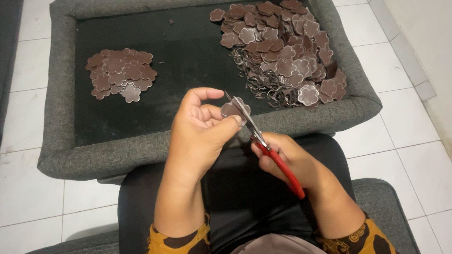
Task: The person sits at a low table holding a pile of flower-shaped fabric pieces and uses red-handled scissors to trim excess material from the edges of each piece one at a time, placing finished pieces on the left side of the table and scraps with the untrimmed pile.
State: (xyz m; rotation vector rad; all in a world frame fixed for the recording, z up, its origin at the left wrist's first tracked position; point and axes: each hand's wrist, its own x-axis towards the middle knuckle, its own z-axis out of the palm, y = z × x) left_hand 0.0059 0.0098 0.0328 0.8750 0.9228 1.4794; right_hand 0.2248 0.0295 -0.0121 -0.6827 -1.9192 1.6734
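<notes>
At frame centre, a brown flower-shaped piece (235, 109) is pinched in the left hand (201, 129) while red-handled scissors (273, 158), gripped by the right hand (287, 160), cut it. A small trimmed pile (121, 73) lies upper left of the grey tray (54, 121); a much larger pile (285, 49) waits upper right.

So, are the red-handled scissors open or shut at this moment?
Open. The scissors in the right hand have blades spread in a narrow V around the brown flower piece held by the left hand.
</notes>
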